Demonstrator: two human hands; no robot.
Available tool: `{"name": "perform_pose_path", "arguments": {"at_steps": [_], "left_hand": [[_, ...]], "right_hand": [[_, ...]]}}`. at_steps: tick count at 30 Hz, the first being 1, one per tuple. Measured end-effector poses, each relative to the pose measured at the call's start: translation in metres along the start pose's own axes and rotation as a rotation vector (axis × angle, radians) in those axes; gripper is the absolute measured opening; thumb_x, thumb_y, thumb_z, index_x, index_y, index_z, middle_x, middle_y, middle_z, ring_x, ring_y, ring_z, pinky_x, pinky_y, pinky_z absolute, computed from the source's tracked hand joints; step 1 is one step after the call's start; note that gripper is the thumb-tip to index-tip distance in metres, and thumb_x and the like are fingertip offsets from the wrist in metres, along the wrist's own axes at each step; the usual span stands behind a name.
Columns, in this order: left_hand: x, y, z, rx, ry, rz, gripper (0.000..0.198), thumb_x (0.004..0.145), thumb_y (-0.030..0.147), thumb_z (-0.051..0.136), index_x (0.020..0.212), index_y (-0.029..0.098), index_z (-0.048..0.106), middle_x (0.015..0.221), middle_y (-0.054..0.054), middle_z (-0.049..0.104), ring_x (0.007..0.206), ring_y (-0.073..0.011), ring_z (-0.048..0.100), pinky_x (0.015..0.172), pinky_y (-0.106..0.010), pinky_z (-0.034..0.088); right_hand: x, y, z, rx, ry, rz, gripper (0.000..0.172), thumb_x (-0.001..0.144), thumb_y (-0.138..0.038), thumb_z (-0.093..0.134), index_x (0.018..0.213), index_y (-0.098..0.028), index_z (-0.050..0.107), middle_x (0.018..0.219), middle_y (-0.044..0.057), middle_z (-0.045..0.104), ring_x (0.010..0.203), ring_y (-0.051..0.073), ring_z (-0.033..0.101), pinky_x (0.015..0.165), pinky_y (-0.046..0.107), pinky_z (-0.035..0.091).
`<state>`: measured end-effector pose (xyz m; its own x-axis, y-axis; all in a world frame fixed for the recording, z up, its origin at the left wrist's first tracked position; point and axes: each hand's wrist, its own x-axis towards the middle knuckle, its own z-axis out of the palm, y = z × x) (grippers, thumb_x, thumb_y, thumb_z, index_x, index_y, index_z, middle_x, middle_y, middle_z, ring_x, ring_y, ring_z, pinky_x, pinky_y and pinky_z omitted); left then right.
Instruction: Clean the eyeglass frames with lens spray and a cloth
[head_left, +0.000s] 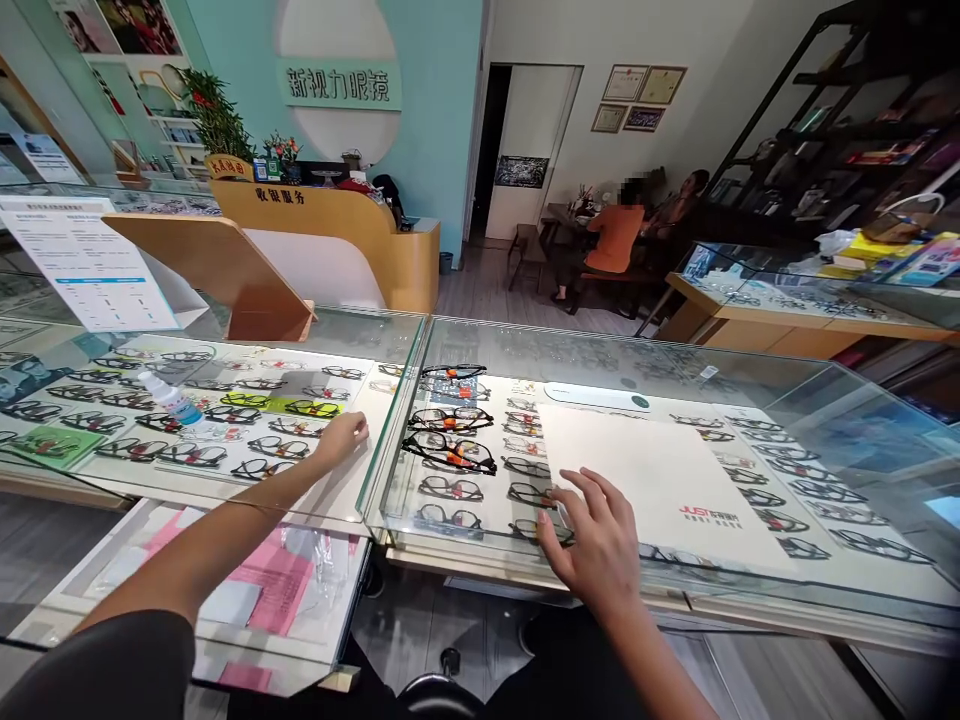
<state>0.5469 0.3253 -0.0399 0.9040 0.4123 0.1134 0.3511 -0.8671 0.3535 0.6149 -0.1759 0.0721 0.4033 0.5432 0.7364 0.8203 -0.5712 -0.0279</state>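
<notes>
My left hand (341, 442) is over the right end of the left glass display case (352, 500). Its fingers are curled in, and whatever they may hold is hidden. Rows of eyeglasses (270, 445) lie beside and to the left of it. Above the right case, my right hand (596, 535) has its fingers spread and holds nothing. It is close to the left edge of a white mat (622, 460) with red lettering. Left of the mat, several black eyeglasses (450, 455) with orange tags form a column. A small white-and-blue bottle (171, 398) stands tilted in view on the left case.
Below the left case, an open drawer (341, 600) contains pink papers (274, 585) and clear plastic. A wooden-backed stand (202, 255) and a printed sign (90, 265) stand on the left counter. Behind are a reception desk (416, 260) and a seated person in orange (619, 238).
</notes>
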Motion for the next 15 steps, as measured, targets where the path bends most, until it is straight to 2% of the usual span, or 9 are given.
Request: {"name": "perform_pose_path", "arguments": {"at_steps": [4,8,12,15], "left_hand": [[0.043,0.001,0.017,0.059,0.09,0.035,0.018,0.096,0.025,0.052,0.091,0.021,0.069,0.1,-0.011,0.079,0.099,-0.0287,0.068,0.089,-0.038,0.048],[0.089,0.001,0.023,0.119,0.124,0.09,0.027,0.099,0.024,0.052,0.113,0.019,0.076,0.122,-0.015,0.08,0.119,-0.0338,0.066,0.102,-0.046,0.047],[0.131,0.002,0.028,0.17,0.094,0.185,0.037,0.093,0.023,0.064,0.127,0.021,0.077,0.155,-0.014,0.068,0.147,-0.0372,0.051,0.119,-0.053,0.039],[0.157,-0.002,0.033,0.202,0.063,0.192,0.032,0.088,0.02,0.069,0.118,0.024,0.081,0.168,-0.012,0.058,0.16,-0.0412,0.036,0.124,-0.061,0.032]], "right_hand": [[-0.001,0.001,-0.001,-0.003,0.003,-0.013,0.014,0.098,-0.025,0.067,0.111,-0.019,0.066,0.124,0.017,0.074,0.125,0.041,0.065,0.099,0.054,0.054],[0.001,0.001,-0.002,-0.015,0.015,-0.03,0.014,0.098,-0.023,0.067,0.11,-0.018,0.067,0.123,0.018,0.074,0.123,0.042,0.065,0.097,0.054,0.054],[0.001,0.003,-0.004,-0.038,0.01,-0.046,0.014,0.097,-0.021,0.067,0.11,-0.017,0.068,0.121,0.019,0.075,0.12,0.041,0.066,0.095,0.053,0.053],[-0.001,0.007,-0.006,-0.057,-0.022,-0.059,0.016,0.095,-0.021,0.068,0.111,-0.018,0.069,0.12,0.017,0.076,0.118,0.039,0.067,0.096,0.052,0.053]]}}
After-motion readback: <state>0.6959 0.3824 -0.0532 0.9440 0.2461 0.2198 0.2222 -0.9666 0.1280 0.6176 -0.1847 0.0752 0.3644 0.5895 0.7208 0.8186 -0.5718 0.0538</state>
